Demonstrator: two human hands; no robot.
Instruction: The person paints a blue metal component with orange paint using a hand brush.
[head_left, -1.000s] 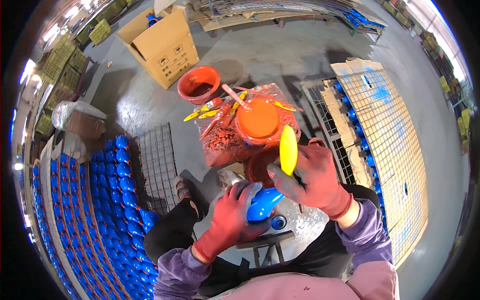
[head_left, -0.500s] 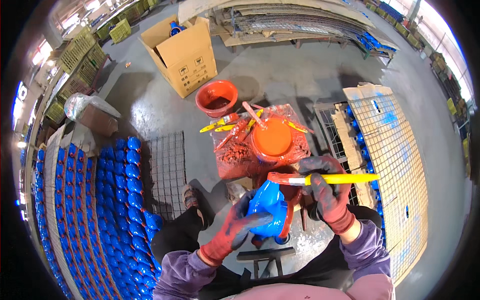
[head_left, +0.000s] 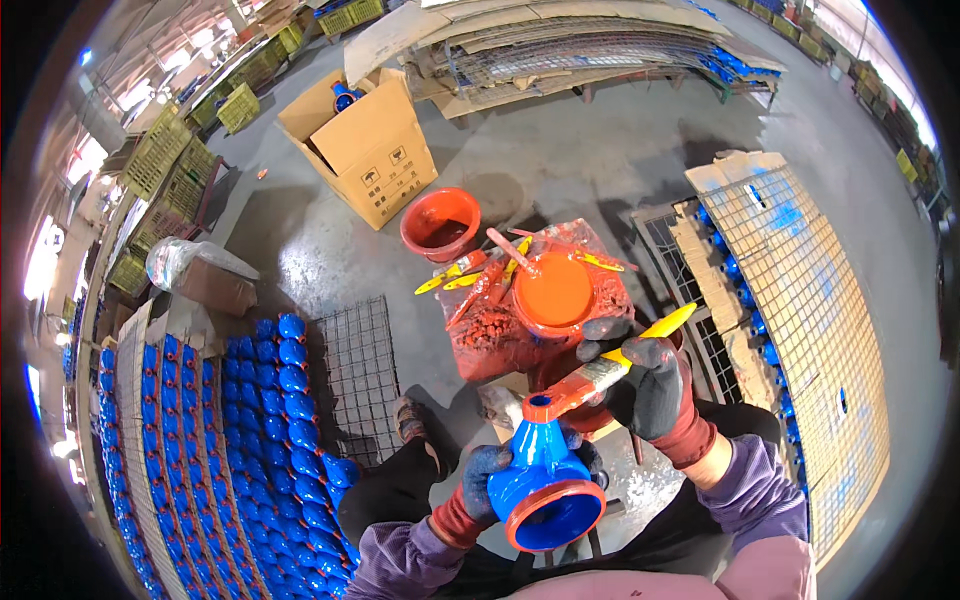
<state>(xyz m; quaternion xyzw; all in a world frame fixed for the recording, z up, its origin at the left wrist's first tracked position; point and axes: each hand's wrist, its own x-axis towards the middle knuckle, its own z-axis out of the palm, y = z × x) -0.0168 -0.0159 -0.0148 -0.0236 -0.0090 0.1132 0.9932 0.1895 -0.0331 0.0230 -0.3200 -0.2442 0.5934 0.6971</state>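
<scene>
My gloved left hand (head_left: pixel 482 485) is closed around a blue pipe fitting (head_left: pixel 535 458), with some fingers hidden behind it. The fitting's wide red-rimmed mouth faces me, and its narrow red-topped neck points up and away. In my gloved right hand (head_left: pixel 650 385) is a paintbrush (head_left: pixel 672 320) with a yellow handle, its red-coated bristles touching the rim of the neck. Just beyond, a tub of orange-red paint (head_left: pixel 553 290) with a stick in it sits on a paint-crusted stand (head_left: pixel 482 352). Several other brushes (head_left: pixel 462 268) lie beside that tub.
A red bowl (head_left: pixel 440 225) and an open cardboard box (head_left: pixel 375 150) stand farther away. Rows of blue fittings (head_left: pixel 270 430) fill the left side, near a wire mesh (head_left: pixel 360 370) on the floor. To the right is a mesh panel on cardboard (head_left: pixel 800 330) over more blue pieces.
The fitting has turned so its wide mouth faces me and its neck points away. The brush has tilted, handle up to the right, and its bristles moved down to the neck's rim.
</scene>
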